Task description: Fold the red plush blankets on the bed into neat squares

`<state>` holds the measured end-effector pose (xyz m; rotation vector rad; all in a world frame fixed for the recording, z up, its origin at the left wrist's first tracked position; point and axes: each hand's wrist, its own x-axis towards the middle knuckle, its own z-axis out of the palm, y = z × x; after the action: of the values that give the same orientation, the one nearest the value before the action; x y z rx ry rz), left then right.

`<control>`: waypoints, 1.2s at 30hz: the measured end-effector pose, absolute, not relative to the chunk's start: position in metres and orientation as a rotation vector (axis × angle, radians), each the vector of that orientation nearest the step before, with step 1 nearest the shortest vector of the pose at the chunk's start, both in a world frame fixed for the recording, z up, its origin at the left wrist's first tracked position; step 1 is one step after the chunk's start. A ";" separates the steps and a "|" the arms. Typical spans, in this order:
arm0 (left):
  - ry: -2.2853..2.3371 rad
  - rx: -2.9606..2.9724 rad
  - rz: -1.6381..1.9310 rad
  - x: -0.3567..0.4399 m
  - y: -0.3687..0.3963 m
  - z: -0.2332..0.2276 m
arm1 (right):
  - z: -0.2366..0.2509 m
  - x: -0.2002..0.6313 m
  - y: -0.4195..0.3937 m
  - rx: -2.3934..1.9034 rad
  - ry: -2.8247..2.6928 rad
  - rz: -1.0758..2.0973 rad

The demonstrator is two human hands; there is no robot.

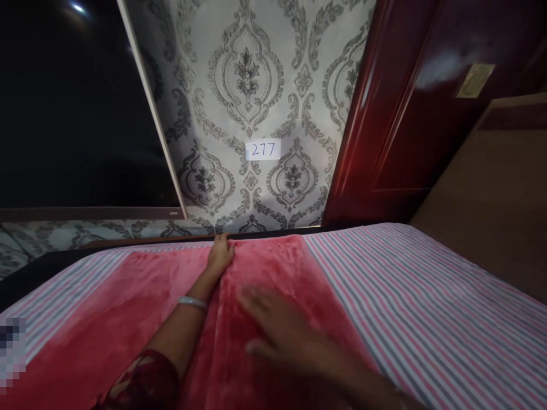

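Overall, one patterned wall (303, 80) rises behind everything, grey scrolls and medallions on a pale ground. Below it spreads one striped sheet (405, 285) in pink, grey and white, showing on both sides of one blanket (141, 302). The blanket, plush and pinkish red, lies flat on the sheet in front of the person. Its side edges and a line down its middle run away from the person, and its far end points at the wall. The near end leaves the view, so the full length of that axis cannot be told. One dark screen (81, 114) stands at the upper left, one glossy red door (410, 102) at the upper right, and one brown board (491, 188) slants beside the door.

Two hands are at the blanket. The left hand (221, 254) reaches to its far edge, fingers bent over there; whether they grip cannot be told. The right hand (277, 322), blurred, is open over the blanket nearer the person, fingers spread and pointing forward and left; contact is unclear. One dark red sleeve (147, 378) shows on the left arm. Smaller still are one white card (263, 149) reading 277 on the wall, one gold plate (476, 81) on the door and one pale bracelet (193, 302) on the left wrist.
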<state>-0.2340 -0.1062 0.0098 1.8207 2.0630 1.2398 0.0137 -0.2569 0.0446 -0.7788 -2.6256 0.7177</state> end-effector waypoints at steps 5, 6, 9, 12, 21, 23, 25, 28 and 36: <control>1.950 2.383 0.910 -0.206 -0.122 0.021 | 0.064 0.041 -0.162 -1.370 -2.436 0.351; 1.920 2.468 0.748 -0.202 -0.124 0.018 | 0.058 0.042 -0.146 -1.490 -2.375 0.281; 1.910 2.413 0.429 -0.201 -0.125 0.003 | 0.026 0.044 -0.119 -1.686 -2.328 0.197; 1.909 2.315 0.455 -0.207 -0.122 -0.013 | -0.007 0.047 -0.116 -1.743 -2.353 0.241; 1.913 2.258 0.518 -0.206 -0.124 -0.014 | -0.020 0.052 -0.113 -1.728 -2.359 0.251; 1.931 2.250 0.444 -0.203 -0.124 -0.009 | -0.018 0.051 -0.112 -1.736 -2.365 0.261; 1.937 2.232 0.379 -0.201 -0.123 -0.001 | -0.014 0.052 -0.111 -1.743 -2.386 0.275; 1.929 2.210 0.324 -0.201 -0.123 0.016 | 0.000 0.056 -0.113 -1.739 -2.445 0.316; 1.666 2.480 0.417 -0.183 -0.232 0.020 | -0.005 0.080 -0.193 -1.408 -2.568 0.066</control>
<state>-0.1832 -0.2323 0.0202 2.4796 1.6660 0.4173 0.0802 -0.1934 -0.0054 -1.4077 -2.5675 0.0655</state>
